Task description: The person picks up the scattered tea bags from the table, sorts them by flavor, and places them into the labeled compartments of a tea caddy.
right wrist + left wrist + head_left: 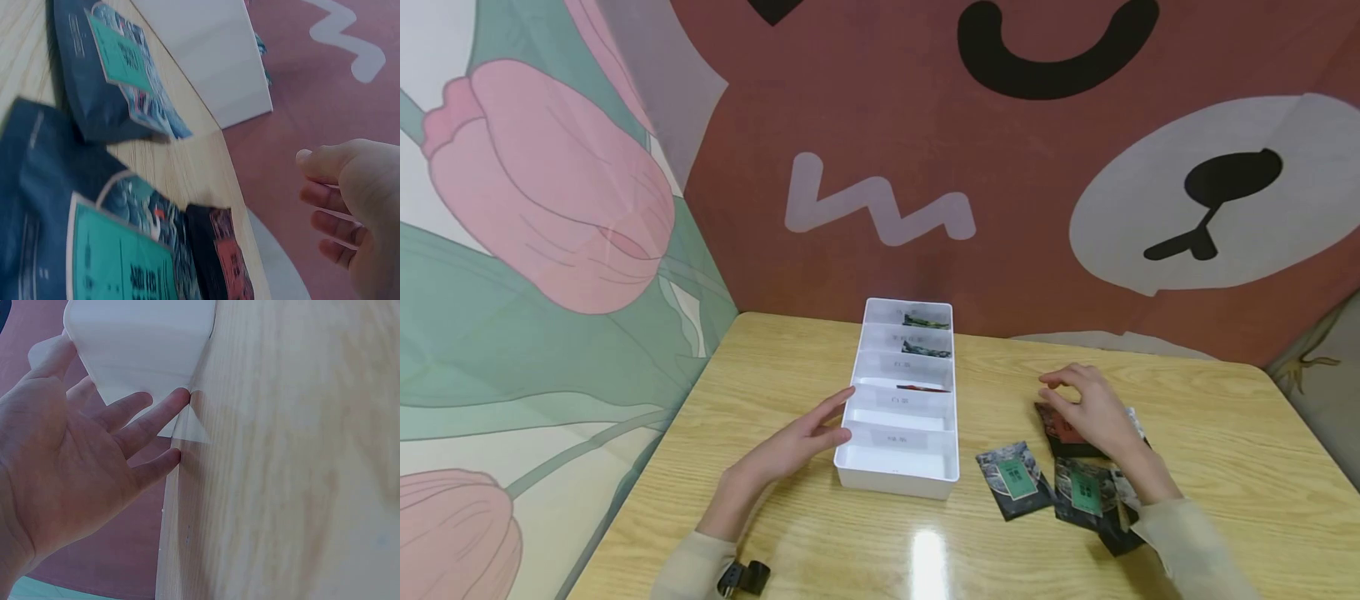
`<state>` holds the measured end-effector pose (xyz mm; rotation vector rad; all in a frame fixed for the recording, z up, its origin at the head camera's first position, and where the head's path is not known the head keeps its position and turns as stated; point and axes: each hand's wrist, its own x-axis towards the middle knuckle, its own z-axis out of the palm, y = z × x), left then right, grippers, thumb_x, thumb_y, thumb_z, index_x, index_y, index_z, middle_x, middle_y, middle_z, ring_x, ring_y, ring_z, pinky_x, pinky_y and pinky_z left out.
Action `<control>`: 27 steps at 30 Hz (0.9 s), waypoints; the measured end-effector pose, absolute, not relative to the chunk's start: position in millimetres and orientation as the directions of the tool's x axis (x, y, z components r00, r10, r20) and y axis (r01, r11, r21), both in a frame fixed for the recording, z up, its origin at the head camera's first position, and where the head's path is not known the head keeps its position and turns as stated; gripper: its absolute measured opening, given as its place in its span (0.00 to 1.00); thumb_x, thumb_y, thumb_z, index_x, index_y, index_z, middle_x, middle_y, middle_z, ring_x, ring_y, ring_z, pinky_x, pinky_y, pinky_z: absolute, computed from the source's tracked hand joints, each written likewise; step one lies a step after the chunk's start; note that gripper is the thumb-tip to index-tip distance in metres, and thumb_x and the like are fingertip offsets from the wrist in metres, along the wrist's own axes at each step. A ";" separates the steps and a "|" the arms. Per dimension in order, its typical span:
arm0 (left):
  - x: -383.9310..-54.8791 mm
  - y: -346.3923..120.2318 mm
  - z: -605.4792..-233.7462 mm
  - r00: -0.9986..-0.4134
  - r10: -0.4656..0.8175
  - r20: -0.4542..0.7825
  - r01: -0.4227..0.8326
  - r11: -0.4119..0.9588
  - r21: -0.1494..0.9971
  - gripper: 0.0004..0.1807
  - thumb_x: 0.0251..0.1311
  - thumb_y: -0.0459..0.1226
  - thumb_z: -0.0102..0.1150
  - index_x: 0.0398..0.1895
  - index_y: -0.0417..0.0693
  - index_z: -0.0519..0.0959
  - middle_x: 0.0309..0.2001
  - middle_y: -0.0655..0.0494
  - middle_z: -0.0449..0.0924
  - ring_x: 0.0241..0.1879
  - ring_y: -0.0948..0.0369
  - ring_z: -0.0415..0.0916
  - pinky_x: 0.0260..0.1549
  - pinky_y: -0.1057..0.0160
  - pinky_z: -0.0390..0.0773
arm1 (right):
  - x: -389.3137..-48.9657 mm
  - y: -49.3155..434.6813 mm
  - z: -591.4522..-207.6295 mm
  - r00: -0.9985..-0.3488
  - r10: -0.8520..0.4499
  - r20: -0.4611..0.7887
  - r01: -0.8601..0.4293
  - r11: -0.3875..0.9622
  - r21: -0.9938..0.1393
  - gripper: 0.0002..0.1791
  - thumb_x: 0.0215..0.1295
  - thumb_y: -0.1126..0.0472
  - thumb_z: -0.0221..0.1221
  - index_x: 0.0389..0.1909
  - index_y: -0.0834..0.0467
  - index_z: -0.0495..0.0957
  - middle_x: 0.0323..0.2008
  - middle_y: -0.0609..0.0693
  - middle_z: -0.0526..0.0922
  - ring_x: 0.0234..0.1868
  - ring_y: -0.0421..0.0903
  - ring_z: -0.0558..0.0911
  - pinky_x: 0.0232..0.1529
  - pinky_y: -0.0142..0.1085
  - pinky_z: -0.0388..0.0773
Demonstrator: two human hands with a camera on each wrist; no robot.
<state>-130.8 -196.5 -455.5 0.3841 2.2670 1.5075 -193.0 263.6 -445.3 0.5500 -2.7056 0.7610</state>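
Head view, and I had the left hand [786,452] touching the white divided box [895,482], its grip spread and empty, the right hand [1096,415] hovered near the red-labelled packet [1062,433], that grip loosely curved, also empty, two green-labelled packets [1017,478] lay close by, right of the box on the worktop [827,542]

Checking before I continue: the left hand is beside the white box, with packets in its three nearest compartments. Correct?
No: the white box has packets in its three farthest compartments, as the head view shows. The left hand is beside it.
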 end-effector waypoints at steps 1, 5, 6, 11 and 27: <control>-130.6 -196.7 -455.4 -0.887 0.430 -0.168 0.012 0.385 0.923 0.35 0.69 0.54 0.56 0.75 0.83 0.53 0.78 0.66 0.50 0.76 0.53 0.53 0.72 0.45 0.59 | -192.7 265.7 -445.3 -0.894 -0.280 0.350 -0.422 0.790 -0.446 0.13 0.69 0.57 0.62 0.48 0.61 0.84 0.42 0.55 0.83 0.47 0.57 0.76 0.43 0.56 0.76; -129.9 -196.7 -454.6 -0.888 0.426 -0.171 0.010 0.391 0.920 0.35 0.69 0.55 0.56 0.75 0.83 0.52 0.78 0.66 0.50 0.77 0.53 0.53 0.72 0.44 0.59 | -191.9 273.3 -445.2 -0.910 -0.270 0.314 -0.397 0.787 -0.473 0.15 0.70 0.56 0.61 0.50 0.61 0.84 0.44 0.56 0.82 0.47 0.57 0.77 0.43 0.58 0.77; -129.8 -196.7 -454.5 -0.888 0.426 -0.172 0.010 0.391 0.921 0.35 0.69 0.55 0.56 0.75 0.83 0.52 0.78 0.66 0.50 0.77 0.53 0.53 0.72 0.44 0.59 | -191.6 275.2 -445.2 -0.913 -0.270 0.305 -0.392 0.788 -0.475 0.16 0.70 0.55 0.61 0.51 0.61 0.83 0.45 0.56 0.82 0.47 0.57 0.77 0.42 0.58 0.77; -129.8 -196.5 -455.3 -0.887 0.429 -0.170 0.013 0.391 0.920 0.35 0.69 0.55 0.55 0.75 0.84 0.52 0.78 0.65 0.49 0.77 0.52 0.52 0.72 0.44 0.59 | -192.1 285.6 -448.0 -0.923 -0.283 0.260 -0.375 0.806 -0.457 0.18 0.68 0.56 0.63 0.53 0.62 0.82 0.45 0.56 0.81 0.46 0.56 0.78 0.43 0.54 0.76; -131.6 -197.4 -456.3 -0.886 0.433 -0.167 0.021 0.396 0.918 0.36 0.70 0.53 0.55 0.77 0.78 0.52 0.79 0.61 0.50 0.77 0.50 0.52 0.72 0.42 0.58 | -194.4 314.6 -453.0 -0.956 -0.293 -0.021 -0.246 0.838 -0.487 0.25 0.63 0.60 0.66 0.59 0.67 0.77 0.47 0.62 0.76 0.46 0.58 0.71 0.38 0.45 0.73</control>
